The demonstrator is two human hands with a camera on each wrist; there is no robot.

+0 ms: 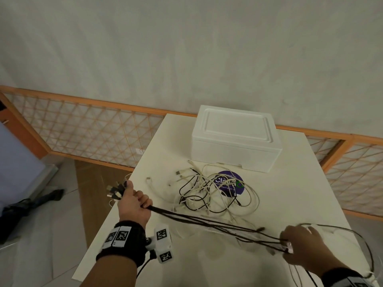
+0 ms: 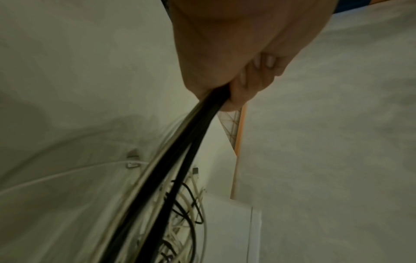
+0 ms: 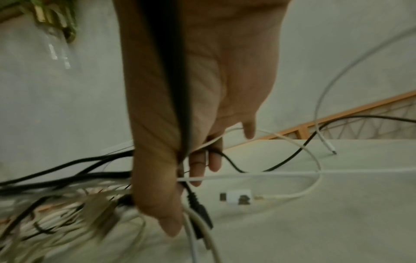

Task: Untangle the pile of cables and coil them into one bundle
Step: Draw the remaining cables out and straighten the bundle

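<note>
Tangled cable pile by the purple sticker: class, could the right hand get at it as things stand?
Probably not yet. The right hand grips the stretched cables whose other ends the left hand holds. Nothing stands between it and the tangled cable pile.

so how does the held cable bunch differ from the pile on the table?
The bunch is lifted and stretched nearly straight between the left hand and right hand; the pile lies loose on the table, in overlapping loops. The bunch's plugs are gathered at the left hand; the pile's plugs are scattered. The bunch looks mostly black, the pile mostly white. Both mix black and white cables.
</note>
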